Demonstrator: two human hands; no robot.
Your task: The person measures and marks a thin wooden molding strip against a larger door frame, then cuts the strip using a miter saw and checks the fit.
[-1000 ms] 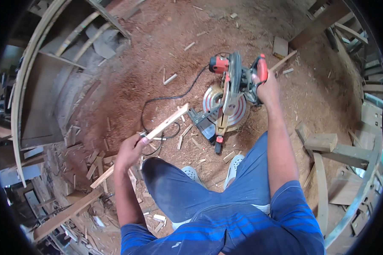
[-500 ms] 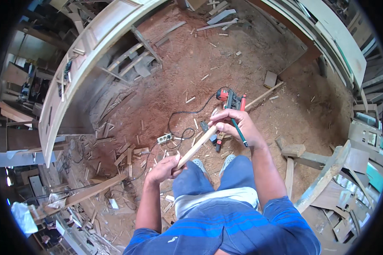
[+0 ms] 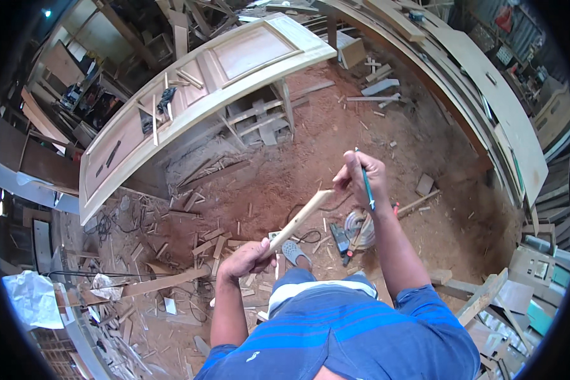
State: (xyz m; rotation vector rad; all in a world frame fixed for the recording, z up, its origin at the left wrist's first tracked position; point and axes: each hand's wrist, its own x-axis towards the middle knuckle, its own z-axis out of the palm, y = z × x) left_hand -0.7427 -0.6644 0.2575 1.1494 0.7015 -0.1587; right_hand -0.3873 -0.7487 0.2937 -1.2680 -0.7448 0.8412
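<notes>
My left hand (image 3: 244,259) is closed around the near end of a narrow, pale wooden strip (image 3: 297,220), thumb on top. The strip slants up and away to the right, and its far end looks cut at an angle. Just beyond that end is my right hand (image 3: 366,172), fingers bent, a dark green pencil (image 3: 367,190) tucked between them. The right fingertips are very near the strip's tip; whether they touch it I cannot tell. Below my right forearm a power saw (image 3: 359,229) with a round blade rests on the floor, partly hidden by the arm.
A large panelled wooden door (image 3: 199,82) lies across a support at the far left, with loose sticks and a dark tool on it. Long boards (image 3: 462,82) are stacked at the right. Offcuts and sawdust litter the floor. A brown plank (image 3: 164,283) lies at the left.
My right hand has moved up and away, off the strip's far end, still with the pencil. My view has shifted, showing more of the panelled door. The left hand keeps its grip.
</notes>
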